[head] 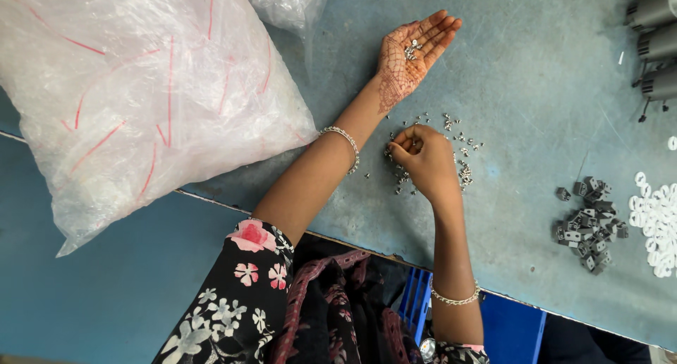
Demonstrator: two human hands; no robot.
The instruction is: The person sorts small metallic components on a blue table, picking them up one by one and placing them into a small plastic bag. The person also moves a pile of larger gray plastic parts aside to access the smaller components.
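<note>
Both hands worked the small silver screws [462, 168] scattered on the bench [536, 89]: the left hand [412, 54] lay flat-open, palm up, cupping several, while the right hand [423, 159] pinched more from the scatter.

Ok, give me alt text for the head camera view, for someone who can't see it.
A person's left hand lies palm up holding a few small metal screws, while the right hand pinches among loose screws scattered on a blue-grey table. A large clear plastic bag lies left; grey clips and white rings lie right.
</note>
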